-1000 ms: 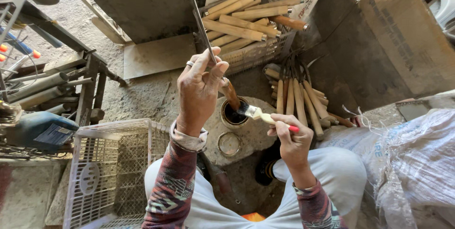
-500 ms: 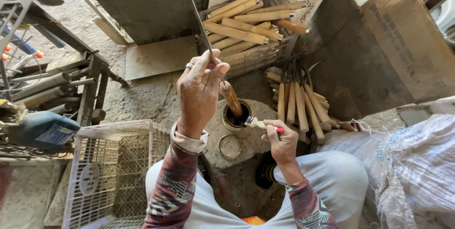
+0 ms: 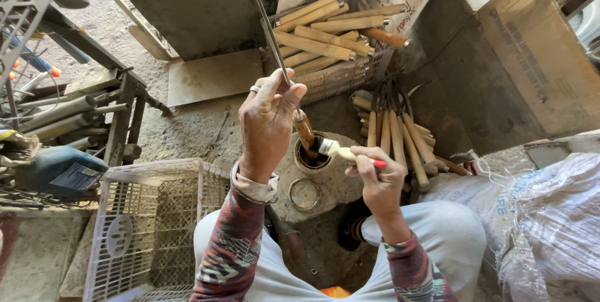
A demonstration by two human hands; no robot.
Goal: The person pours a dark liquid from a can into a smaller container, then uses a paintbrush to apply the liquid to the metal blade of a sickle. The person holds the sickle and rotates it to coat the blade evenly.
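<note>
The left hand [image 3: 267, 124] pinches the long thin grey metal blade [image 3: 265, 24] of a tool between thumb and fingertips, holding it upright so that its brown wooden handle [image 3: 304, 129] hangs down over the small open round tin [image 3: 312, 155]; held this way, the handle's lower end sits right at the tin's mouth, where any drip would fall back inside. The right hand [image 3: 375, 177] is closed around the red grip of a small pale-bristled paintbrush [image 3: 340, 150], with the bristles pointed at the base of that handle, touching or just beside it. The tin stands on a rough round grey stone block [image 3: 337, 180] between the person's knees, with the loose round tin lid [image 3: 304, 194] lying beside it. To the right, a row of pale wooden-handled tools [image 3: 390, 136] leans upright against a dark board, apart from a heap of bare wooden handles [image 3: 325, 30] piled in a shallow tray further back. A white plastic lattice crate [image 3: 147, 227] stands at the person's left knee, and a white woven sack [image 3: 550, 214] at the right.
</note>
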